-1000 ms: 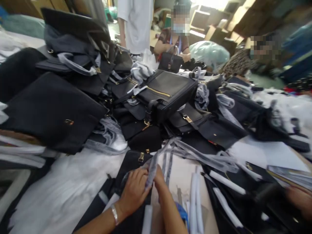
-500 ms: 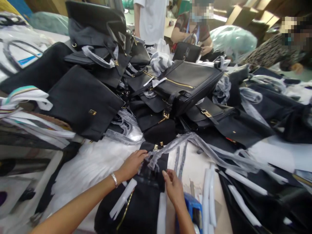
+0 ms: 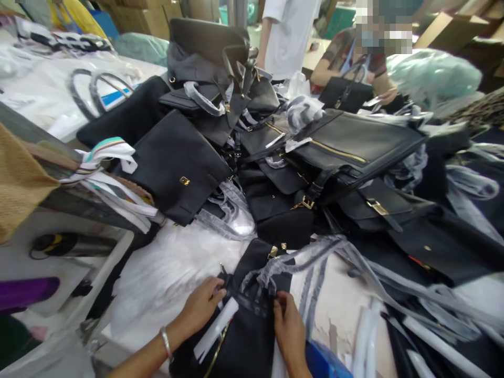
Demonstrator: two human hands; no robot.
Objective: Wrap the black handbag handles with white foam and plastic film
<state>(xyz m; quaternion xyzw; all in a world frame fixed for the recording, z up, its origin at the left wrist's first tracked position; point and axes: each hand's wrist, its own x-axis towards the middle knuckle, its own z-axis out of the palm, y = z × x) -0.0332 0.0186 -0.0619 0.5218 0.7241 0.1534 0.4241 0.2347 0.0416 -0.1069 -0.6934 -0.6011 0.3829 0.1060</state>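
Observation:
A black bag (image 3: 252, 336) with a gold zipper lies before me, its narrow upper part pointing away and carrying small gold fittings (image 3: 273, 252). My left hand (image 3: 200, 307) pinches the bag's left edge, beside a white paper strip (image 3: 216, 329) lying over the zipper. On the opposite edge, the fingers of my right hand (image 3: 289, 328) are closed at the bag's side, partly hiding what they grip. Clear-plastic-wrapped straps (image 3: 268, 273) run across the bag between my hands and off to the right.
Black bags with gold hardware (image 3: 173, 168) pile up beyond. White padding (image 3: 165, 268) lies left, a blue object (image 3: 325, 362) and white tubes (image 3: 366, 336) right. A bottle (image 3: 74, 244) sits lower left. Across the pile, a person (image 3: 354, 63) handles a bag; another stands in a white shirt (image 3: 291, 37).
The view has swung left, so the scene sits further right. My left hand has drawn back from the upper part to the bag's left edge, fingers now curled. My right fingers have closed at the right edge.

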